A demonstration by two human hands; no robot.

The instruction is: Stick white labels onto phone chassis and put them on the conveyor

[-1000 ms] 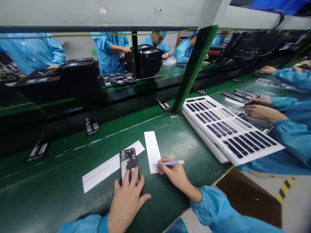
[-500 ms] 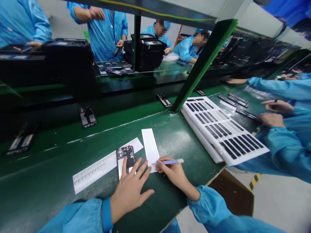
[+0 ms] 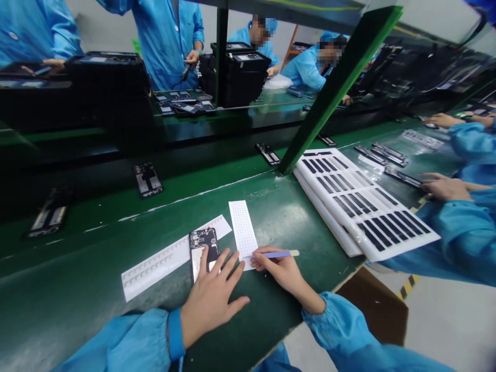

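My left hand (image 3: 213, 297) is spread open, its fingertips over the lower part of an opened phone (image 3: 203, 238) that shows its circuit board. Under the phone's upper end runs a long white strip (image 3: 155, 271) with rows of grey marks. In my right hand (image 3: 281, 268) is a slim purple tool with a pale end (image 3: 281, 253), pinched like a pen. Its tip is at the lower end of a white sheet of small printed labels (image 3: 243, 225). Whether a label is on the tip is too small to tell.
White foam trays (image 3: 360, 201) with black strips lie stacked to the right, beside a green post (image 3: 341, 90). Phone frames (image 3: 147, 180) lie along the back of the green bench (image 3: 96, 320). Co-workers' hands (image 3: 445, 187) are at the far right.
The view has shifted slightly, while my hands, the phone and the label sheet keep nearly the same places relative to one another. At right, a co-worker's hands have moved.
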